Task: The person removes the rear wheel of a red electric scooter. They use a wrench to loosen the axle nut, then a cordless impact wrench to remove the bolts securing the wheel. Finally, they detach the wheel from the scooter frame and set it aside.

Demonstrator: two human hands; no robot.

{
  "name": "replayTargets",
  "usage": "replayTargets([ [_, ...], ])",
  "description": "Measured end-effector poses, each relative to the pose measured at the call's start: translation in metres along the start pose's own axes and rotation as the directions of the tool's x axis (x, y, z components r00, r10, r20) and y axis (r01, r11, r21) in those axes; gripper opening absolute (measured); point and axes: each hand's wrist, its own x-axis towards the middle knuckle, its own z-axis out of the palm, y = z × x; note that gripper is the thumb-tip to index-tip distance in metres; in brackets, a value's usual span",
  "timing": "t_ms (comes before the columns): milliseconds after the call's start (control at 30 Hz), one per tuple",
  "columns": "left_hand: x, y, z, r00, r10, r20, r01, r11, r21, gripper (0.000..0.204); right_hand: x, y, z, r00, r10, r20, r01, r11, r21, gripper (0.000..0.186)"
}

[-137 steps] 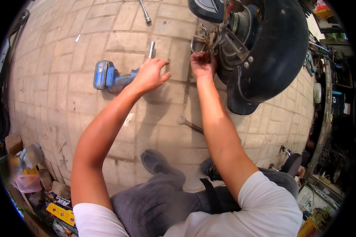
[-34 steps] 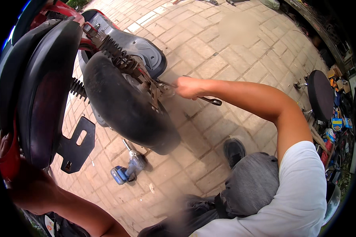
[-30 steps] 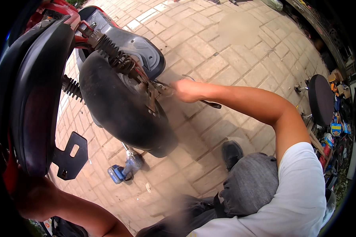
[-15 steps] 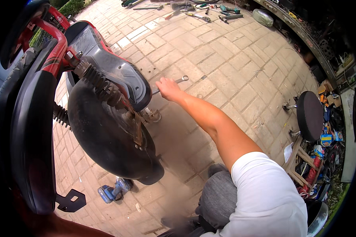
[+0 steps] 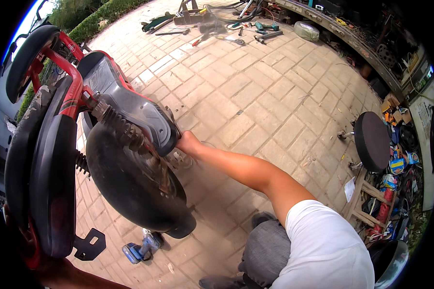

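Observation:
My right hand [image 5: 189, 143] is closed on a dark wrench [image 5: 173, 120], mostly hidden by my fingers and held against the side of a grey footboard [image 5: 144, 115] on a red scooter [image 5: 67, 79]. Just below it are the rusty shock absorber [image 5: 120, 127] and black rear mudguard [image 5: 120, 178]. My left hand [image 5: 46, 267] is at the shadowed red part beside the black seat [image 5: 48, 192]; its fingers are hard to see. A blue cordless impact tool [image 5: 142, 248] lies under the mudguard, near a black bracket plate [image 5: 89, 245].
Scattered tools [image 5: 236, 29] lie on the paving at the back, near a hedge [image 5: 91, 24]. A black round stool [image 5: 371, 139] stands at the right, beside a wooden frame [image 5: 366, 207], piled clutter [image 5: 398, 164] and a long metal bench edge [image 5: 342, 38].
The view has swung from the wheel and tool to the whole scooter. My right hand rose with the wrench half a second ago, then came down against the footboard. My left arm moved far left.

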Motion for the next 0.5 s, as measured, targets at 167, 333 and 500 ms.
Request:
replayTargets([
  [167, -0.003, 0.004, 0.001, 0.998, -0.046, -0.04, 0.047, 0.999, 0.028, 0.065, 0.002, 0.011, 0.004, 0.976, 0.192, 0.098, -0.203, 0.971, 0.123, 0.024],
  [333, -0.005, 0.013, 0.02, 0.989, -0.091, -0.121, 0.093, 0.996, 0.015, 0.065, -0.002, 0.007, 0.013, 0.932, 0.273, 0.237, -0.34, 0.886, 0.316, 0.027],
  [500, -0.007, 0.005, 0.001, 0.99, -0.1, -0.099, 0.099, 0.995, -0.011, 0.067, -0.002, 0.008, 0.009, 0.931, 0.245, 0.271, -0.335, 0.866, 0.37, 0.032],
])
